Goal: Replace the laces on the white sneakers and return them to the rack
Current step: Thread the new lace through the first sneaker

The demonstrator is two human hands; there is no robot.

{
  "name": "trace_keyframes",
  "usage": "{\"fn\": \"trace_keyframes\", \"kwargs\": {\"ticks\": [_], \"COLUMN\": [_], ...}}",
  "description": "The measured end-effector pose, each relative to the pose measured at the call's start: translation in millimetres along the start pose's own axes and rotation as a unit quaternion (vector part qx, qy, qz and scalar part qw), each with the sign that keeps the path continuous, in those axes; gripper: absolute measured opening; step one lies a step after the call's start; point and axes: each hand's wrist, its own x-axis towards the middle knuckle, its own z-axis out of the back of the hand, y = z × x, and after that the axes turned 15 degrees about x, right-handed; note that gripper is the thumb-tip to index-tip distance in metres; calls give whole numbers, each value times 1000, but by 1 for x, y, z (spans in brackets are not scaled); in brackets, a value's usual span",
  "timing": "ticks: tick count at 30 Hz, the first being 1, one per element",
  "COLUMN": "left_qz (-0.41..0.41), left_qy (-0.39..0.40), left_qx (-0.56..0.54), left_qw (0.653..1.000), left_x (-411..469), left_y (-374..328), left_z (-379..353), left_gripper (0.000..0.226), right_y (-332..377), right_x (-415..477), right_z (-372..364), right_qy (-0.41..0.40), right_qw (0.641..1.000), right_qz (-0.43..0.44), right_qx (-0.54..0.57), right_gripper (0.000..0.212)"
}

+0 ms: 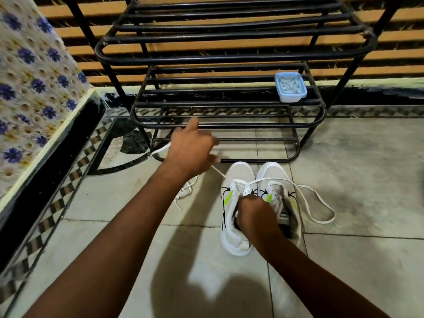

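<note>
1. The left grip (191, 148) is curled around a white lace (218, 172). The lace runs taut from the grip's underside down to the eyelets of the held sneaker (238, 173), and its free end sticks out past the grip on the far side. I judge this to be a pull that draws the lace through the eyelets.
2. The right grip (254, 210) is closed on that sneaker's collar and tongue, with its fingers tucked into the opening. This probably pins the shoe to the floor (355, 168) so the pull doesn't drag it.
3. The lace meets the sneaker just ahead of the right grip. The left grip is well apart from the shoe, up and to the left, near the rack's (229, 126) lowest bars.
4. The other sneaker (273, 171) stands touching the held one, toes toward the rack. A loose lace (319, 203) lies across its top and loops out over the floor. I cannot tell whether it is threaded.
5. A lace heap (185, 192) lies on the floor just below the left forearm, probably discarded.
6. A blue tub (290, 97) sits on a rack shelf holding what look like white laces, within reach for the swap.
7. Both sneakers are off the rack, so returning them is not yet done.
</note>
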Motion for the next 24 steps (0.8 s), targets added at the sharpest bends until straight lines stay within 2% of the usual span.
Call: {"fn": "trace_keyframes", "kwargs": {"ticks": [1, 3, 6, 8, 13, 15, 17, 18, 20, 22, 24], "left_qz": [-5, 9, 45, 51, 44, 45, 45, 40, 37, 49, 61], "left_qy": [57, 88, 63, 52, 26, 10, 0, -7, -20, -26, -28], "left_qx": [27, -13, -189, -262, -336, -343, -381, -402, -446, -486, -532], "left_qw": [998, 996, 979, 962, 940, 938, 923, 915, 894, 872, 844], "left_x": [-2, -5, -10, -12, -16, -19, -23, -25, -28, -30, -29], "left_y": [1, 5, 12, 10, -1, -3, -5, -7, -10, -13, -16], "left_z": [-6, -14, -18, -11, 5, 10, 15, 18, 20, 19, 19], "left_gripper": [35, 23, 16, 15, 10, 10, 11, 11, 11, 10, 9], "right_y": [-1, -2, -4, -7, -2, 0, 4, 5, -2, -15, -33], "right_x": [1, 2, 2, 2, 4, 9, 17, 22, 39, 54, 64], "right_z": [-1, -2, -3, -5, 2, 12, 29, 37, 52, 58, 55], "right_qy": [-4, -2, 7, 12, 3, -29, -49, -40, -27, -19, 31], "right_qw": [1000, 1000, 1000, 1000, 999, 996, 996, 998, 999, 996, 992], "right_qz": [6, 11, 18, 14, 42, 80, 69, 47, 24, 43, 55], "right_qx": [2, 3, -3, -2, 1, 8, 15, 6, -32, -78, -112], "right_gripper": [17, 26, 30, 28, 12, 22, 22, 18, 29, 37, 43]}}
